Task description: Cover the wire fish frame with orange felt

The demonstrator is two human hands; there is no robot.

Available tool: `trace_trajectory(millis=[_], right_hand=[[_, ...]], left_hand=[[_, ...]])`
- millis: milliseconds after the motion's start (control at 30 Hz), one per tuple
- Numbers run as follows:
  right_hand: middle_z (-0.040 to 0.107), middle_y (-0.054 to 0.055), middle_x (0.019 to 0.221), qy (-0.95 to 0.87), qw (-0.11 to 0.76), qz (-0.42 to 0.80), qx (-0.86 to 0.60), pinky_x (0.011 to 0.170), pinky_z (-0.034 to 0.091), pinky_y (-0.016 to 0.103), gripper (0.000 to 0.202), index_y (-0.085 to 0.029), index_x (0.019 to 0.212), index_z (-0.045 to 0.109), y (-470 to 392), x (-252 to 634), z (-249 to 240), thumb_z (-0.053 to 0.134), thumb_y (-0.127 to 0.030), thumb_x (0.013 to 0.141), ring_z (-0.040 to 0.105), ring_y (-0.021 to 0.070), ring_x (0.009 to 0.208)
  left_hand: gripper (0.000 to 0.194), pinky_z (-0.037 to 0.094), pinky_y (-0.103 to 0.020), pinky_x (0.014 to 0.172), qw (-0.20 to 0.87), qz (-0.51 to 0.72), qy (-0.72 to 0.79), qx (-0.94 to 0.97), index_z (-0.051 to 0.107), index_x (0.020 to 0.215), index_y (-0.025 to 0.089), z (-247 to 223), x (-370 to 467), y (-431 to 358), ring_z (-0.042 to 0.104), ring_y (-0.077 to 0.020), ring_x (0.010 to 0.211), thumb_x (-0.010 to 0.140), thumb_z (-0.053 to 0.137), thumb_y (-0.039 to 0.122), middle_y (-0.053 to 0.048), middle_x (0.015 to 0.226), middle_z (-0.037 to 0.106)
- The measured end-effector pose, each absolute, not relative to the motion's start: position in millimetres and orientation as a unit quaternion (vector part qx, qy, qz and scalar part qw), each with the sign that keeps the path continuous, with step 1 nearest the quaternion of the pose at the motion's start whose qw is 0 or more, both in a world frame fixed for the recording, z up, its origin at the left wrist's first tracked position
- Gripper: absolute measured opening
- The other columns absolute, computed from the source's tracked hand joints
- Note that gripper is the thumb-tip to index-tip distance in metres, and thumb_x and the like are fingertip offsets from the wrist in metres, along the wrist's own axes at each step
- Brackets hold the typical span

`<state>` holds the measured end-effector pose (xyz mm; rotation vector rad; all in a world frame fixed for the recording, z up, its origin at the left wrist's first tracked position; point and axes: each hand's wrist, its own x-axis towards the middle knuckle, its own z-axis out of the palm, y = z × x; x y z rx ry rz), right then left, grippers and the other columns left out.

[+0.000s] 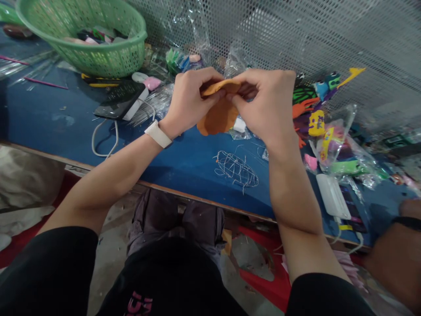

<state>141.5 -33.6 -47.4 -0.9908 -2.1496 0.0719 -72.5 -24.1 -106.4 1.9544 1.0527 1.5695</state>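
A flat sheet of orange modelling clay [217, 117] hangs between my hands above the blue table, its upper edge folded over. My left hand [194, 94] pinches the fold from the left side. From the right, my right hand [263, 96] grips the same fold between thumb and fingers, the fingertips of both hands almost meeting. On the table below and a little to the right lies a small oval wire frame [237, 169], with nothing touching it.
A green plastic basket [98, 57] with clay bits stands at the back left, near a black phone [115, 101] with a white cable. Colourful clay figures [316, 123], plastic wrap and a white power bank [333, 196] crowd the right. Another person's arm [394, 259] reaches in there.
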Motion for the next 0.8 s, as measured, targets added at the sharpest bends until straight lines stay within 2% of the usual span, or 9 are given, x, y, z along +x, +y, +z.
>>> trace_trajectory(millis=[100,167,233,367,433,533,633,733,800], right_hand=[[0.090,-0.005,0.092,-0.842,0.376,0.023,-0.387,0.072,0.068,0.059,0.005,-0.052,0.102,0.084,-36.5,141.6,-45.3,0.083,-0.051,0.097,0.088,0.0389,0.097],[0.090,-0.005,0.090,-0.842,0.370,0.026,-0.391,0.070,0.068,0.059,0.010,-0.053,0.103,0.083,-39.6,140.8,-43.4,0.086,-0.049,0.095,0.087,0.0388,0.095],[0.089,-0.006,0.090,-0.843,0.362,0.031,-0.396,0.071,0.068,0.059,0.013,-0.053,0.102,0.081,-41.5,139.8,-42.7,0.087,-0.047,0.093,0.086,0.0383,0.092],[0.089,-0.004,0.092,-0.841,0.383,0.032,-0.380,0.081,0.068,0.061,0.013,-0.049,0.096,0.080,-39.2,139.4,-45.1,0.084,-0.037,0.092,0.086,0.0372,0.090],[0.090,-0.003,0.096,-0.839,0.396,0.028,-0.373,0.086,0.069,0.062,0.017,-0.048,0.097,0.082,-37.7,140.7,-45.3,0.083,-0.032,0.091,0.087,0.0378,0.093],[0.093,-0.004,0.110,-0.833,0.388,0.011,-0.394,0.089,0.070,0.061,0.022,-0.049,0.104,0.085,-39.3,143.5,-41.4,0.082,-0.030,0.092,0.087,0.0387,0.104],[0.094,-0.007,0.115,-0.829,0.395,-0.008,-0.396,0.095,0.071,0.060,0.030,-0.048,0.105,0.086,-42.9,145.2,-35.7,0.080,-0.022,0.091,0.087,0.0373,0.106],[0.094,-0.008,0.112,-0.827,0.416,-0.004,-0.378,0.098,0.072,0.055,0.038,-0.044,0.100,0.086,-43.3,145.2,-32.8,0.075,-0.010,0.084,0.088,0.0325,0.101],[0.093,-0.007,0.108,-0.822,0.425,0.008,-0.379,0.094,0.072,0.052,0.039,-0.041,0.097,0.084,-41.1,145.0,-33.2,0.074,-0.007,0.083,0.087,0.0302,0.099]], left_hand=[[0.023,0.060,-0.070,0.103,0.191,0.560,0.391,0.705,0.091,0.100,0.043,-102.0,-70.6,-30.1,0.074,-0.0404,0.098,0.093,0.076,0.057,-0.006,0.104,0.088],[0.028,0.061,-0.069,0.104,0.186,0.553,0.401,0.706,0.092,0.098,0.042,-100.3,-70.4,-32.2,0.073,-0.0399,0.095,0.095,0.073,0.063,-0.007,0.101,0.088],[0.034,0.061,-0.069,0.108,0.191,0.550,0.406,0.705,0.091,0.099,0.043,-100.8,-70.8,-31.6,0.074,-0.0415,0.102,0.094,0.073,0.070,-0.006,0.101,0.088],[0.042,0.060,-0.067,0.123,0.232,0.562,0.385,0.694,0.089,0.105,0.041,-104.4,-71.9,-28.3,0.073,-0.0434,0.127,0.090,0.078,0.079,-0.003,0.107,0.090],[0.047,0.060,-0.065,0.128,0.259,0.568,0.369,0.689,0.088,0.116,0.038,-105.3,-72.2,-27.6,0.073,-0.0420,0.135,0.089,0.083,0.076,-0.001,0.115,0.092],[0.048,0.064,-0.064,0.121,0.252,0.575,0.357,0.692,0.086,0.131,0.034,-106.9,-71.5,-26.6,0.079,-0.0391,0.130,0.090,0.088,0.059,-0.002,0.128,0.091],[0.041,0.064,-0.063,0.123,0.251,0.583,0.325,0.701,0.087,0.130,0.035,-114.8,-66.4,-23.9,0.080,-0.0342,0.129,0.089,0.086,0.041,0.000,0.134,0.090],[0.041,0.065,-0.063,0.128,0.370,0.590,0.277,0.662,0.085,0.125,0.032,-132.5,-55.3,-20.6,0.076,-0.0333,0.134,0.086,0.094,0.045,-0.002,0.134,0.089],[0.052,0.066,-0.069,0.124,0.446,0.574,0.277,0.629,0.081,0.129,0.025,-147.1,-46.5,-19.0,0.075,-0.0403,0.142,0.085,0.096,0.049,-0.009,0.131,0.087]])
